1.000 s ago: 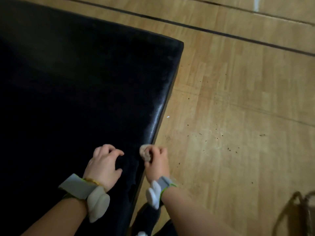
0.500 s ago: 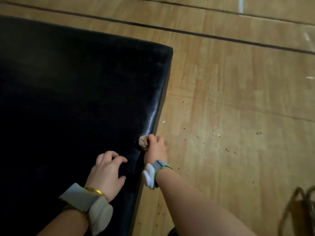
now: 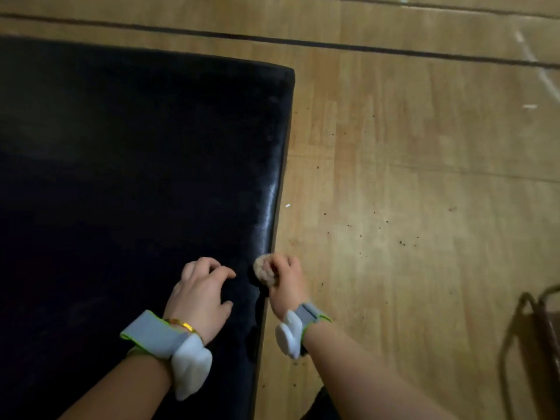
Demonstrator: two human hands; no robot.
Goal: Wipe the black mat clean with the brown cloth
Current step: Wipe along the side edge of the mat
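Observation:
The black mat (image 3: 127, 165) fills the left half of the view, lying on a wooden floor. Its glossy right edge runs down the middle. My right hand (image 3: 286, 281) grips a bunched brown cloth (image 3: 263, 270) and presses it against that right edge, low in the view. My left hand (image 3: 200, 294) rests on the mat just left of the cloth, fingers spread and curled, holding nothing. Both wrists wear grey bands with white pads.
Dark crumbs (image 3: 378, 228) are scattered over the wooden floor (image 3: 424, 177) right of the mat. A black line (image 3: 333, 43) crosses the floor beyond the mat's far edge. A dark metal frame (image 3: 533, 344) stands at the lower right.
My right hand with the cloth slid up along the mat's right edge and then back toward me a little. My left hand stayed planted on the mat. The view shifted slightly.

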